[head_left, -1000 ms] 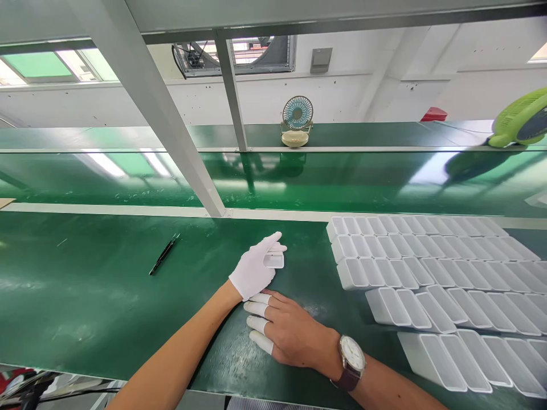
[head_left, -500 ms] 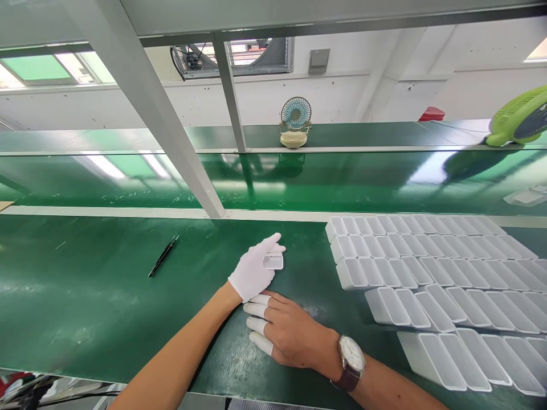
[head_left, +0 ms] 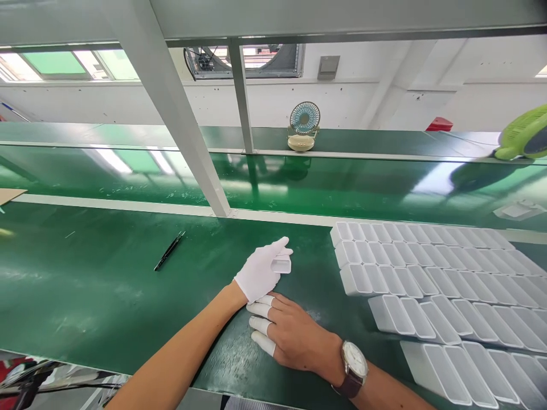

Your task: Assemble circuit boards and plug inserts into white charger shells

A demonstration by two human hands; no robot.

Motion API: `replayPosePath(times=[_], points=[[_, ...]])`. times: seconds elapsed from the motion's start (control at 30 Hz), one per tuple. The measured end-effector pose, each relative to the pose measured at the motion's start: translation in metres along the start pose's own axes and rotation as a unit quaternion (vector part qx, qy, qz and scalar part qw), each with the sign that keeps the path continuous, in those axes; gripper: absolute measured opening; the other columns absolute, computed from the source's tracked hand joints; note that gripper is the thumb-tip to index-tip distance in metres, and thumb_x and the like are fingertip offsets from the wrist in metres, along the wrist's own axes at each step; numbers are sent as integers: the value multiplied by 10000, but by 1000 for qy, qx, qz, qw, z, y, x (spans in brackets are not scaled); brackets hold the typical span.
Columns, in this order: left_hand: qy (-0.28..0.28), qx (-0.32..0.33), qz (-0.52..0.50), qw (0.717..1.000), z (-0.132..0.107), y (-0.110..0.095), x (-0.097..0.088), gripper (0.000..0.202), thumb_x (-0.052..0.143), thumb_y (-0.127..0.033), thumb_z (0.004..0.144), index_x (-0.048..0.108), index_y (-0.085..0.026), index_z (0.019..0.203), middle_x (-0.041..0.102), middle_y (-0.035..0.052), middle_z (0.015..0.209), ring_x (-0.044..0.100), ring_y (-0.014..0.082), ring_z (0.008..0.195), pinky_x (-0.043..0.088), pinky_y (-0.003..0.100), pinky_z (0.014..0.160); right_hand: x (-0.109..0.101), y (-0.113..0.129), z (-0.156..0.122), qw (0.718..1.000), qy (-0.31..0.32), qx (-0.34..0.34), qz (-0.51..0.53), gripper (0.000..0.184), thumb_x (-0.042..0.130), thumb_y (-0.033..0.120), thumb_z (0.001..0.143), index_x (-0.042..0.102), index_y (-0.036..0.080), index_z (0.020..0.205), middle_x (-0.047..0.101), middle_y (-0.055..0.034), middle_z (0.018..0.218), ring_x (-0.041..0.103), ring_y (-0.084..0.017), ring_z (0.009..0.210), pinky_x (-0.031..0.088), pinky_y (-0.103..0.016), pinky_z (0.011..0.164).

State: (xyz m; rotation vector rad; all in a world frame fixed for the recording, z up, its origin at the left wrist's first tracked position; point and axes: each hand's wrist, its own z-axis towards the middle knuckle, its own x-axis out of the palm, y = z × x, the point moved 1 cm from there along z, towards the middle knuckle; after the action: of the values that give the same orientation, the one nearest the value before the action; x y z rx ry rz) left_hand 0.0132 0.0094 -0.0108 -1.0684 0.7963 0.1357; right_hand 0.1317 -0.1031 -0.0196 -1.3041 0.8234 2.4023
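My left hand (head_left: 259, 272), in a white glove, rests over the green tabletop with a small white plastic box (head_left: 281, 266) held in its palm. The box's open side faces me and the gloved fingers curl behind it. My right hand (head_left: 290, 336) lies palm down just below, its fingertips by the left wrist. White finger cots cover several of its fingers, which are stretched out and slightly apart. I see nothing held in it; its thumb is mostly hidden. To the right stand rows of similar white boxes (head_left: 359, 280), packed side by side.
Black tweezers (head_left: 170, 251) lie on the green tabletop (head_left: 106, 296) to the left. A slanted white post (head_left: 183, 122) rises behind my hands. On the back shelf stand a small fan (head_left: 304, 122) and a green fan (head_left: 523, 134). Cardboard (head_left: 11, 196) shows at the far left.
The whole view has shifted and tilted slightly. Both hands keep the same pose, and the box stays in my left hand.
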Motion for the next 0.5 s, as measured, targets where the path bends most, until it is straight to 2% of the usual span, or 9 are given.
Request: replayPosePath(times=[0.33,0.5], points=[[8,15,-20,1000,-3,16,7,863,530,36,734,390,-286,1522,702,23,1283,644,207,1116,538,416,988,3,0,0,1000,6,10,5,221,567,276,986,645,181,1170,671,-71,1271,575,-226,1214,384,-390,1156],[9,5,-27,1000,-3,12,5,870,538,22,730,379,-274,1532,704,44,1274,648,224,1113,540,444,986,3,0,0,1000,8,9,7,223,540,281,1002,643,181,1172,669,-67,1268,577,-229,1209,385,-397,1152]])
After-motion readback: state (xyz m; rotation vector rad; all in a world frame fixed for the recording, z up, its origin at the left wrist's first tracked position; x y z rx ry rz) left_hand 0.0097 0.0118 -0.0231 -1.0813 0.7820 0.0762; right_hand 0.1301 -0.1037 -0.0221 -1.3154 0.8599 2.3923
